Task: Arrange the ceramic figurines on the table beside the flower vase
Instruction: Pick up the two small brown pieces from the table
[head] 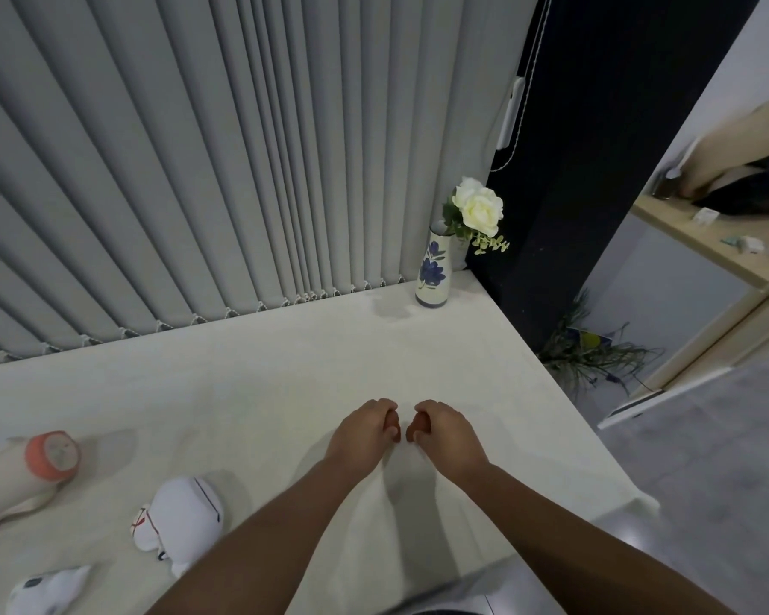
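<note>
Here figurines (183, 517) lie left of both hands (407, 430).

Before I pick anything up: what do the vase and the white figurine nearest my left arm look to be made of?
Vase: looks like glazed ceramic, cream with painted blue flowers and a faint sheen. White figurine: probably ceramic too, smooth white with thin red and dark painted lines; it looks matte, but blur leaves the finish open.

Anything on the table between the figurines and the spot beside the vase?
Nothing visible: bare white tablecloth runs from the white cat-shaped ceramic figurine to the blue-flowered ceramic vase. Only both loosely curled hands, left hand and right hand, rest mid-table.
</note>
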